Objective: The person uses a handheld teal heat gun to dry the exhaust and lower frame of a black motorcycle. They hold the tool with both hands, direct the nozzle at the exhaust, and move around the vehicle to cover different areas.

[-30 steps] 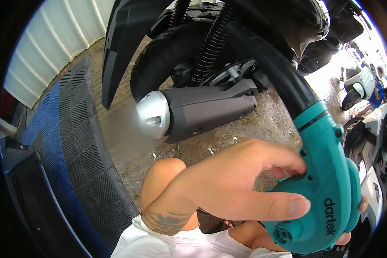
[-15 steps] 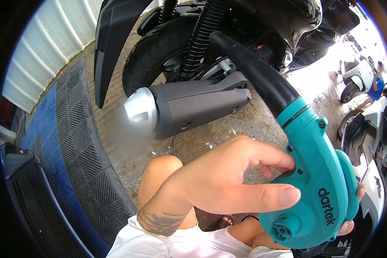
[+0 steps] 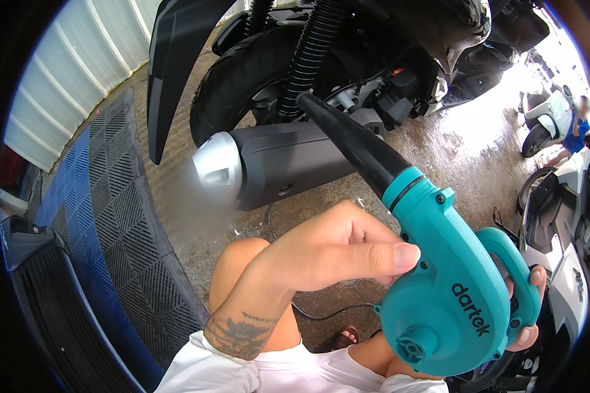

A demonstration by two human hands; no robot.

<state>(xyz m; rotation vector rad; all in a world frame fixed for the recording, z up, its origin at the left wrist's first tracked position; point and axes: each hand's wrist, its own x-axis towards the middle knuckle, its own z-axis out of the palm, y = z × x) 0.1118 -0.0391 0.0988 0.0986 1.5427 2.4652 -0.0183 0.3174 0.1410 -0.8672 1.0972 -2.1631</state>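
Observation:
A teal hand-held electric blower with a long black tapered nozzle slants across the view. Its tip is over the rear shock spring of a black scooter, above the dark muffler. My left hand is closed at the blower's left edge, thumb on the housing and bent fingers partly hidden behind it. Wrapped round the loop handle on the right is my right hand, of which only some fingers show. The spring and rear tyre lie beyond the nozzle.
Blue and dark grey floor tiles run along the left, beside a corrugated wall. A thin cable lies on the concrete below the blower. Other scooters stand at the right, with a person in blue farther back.
The blower has shifted left and nearer to me, its nozzle tip moving left and down toward the spring and muffler. Both hands moved with it, and more of the handle shows.

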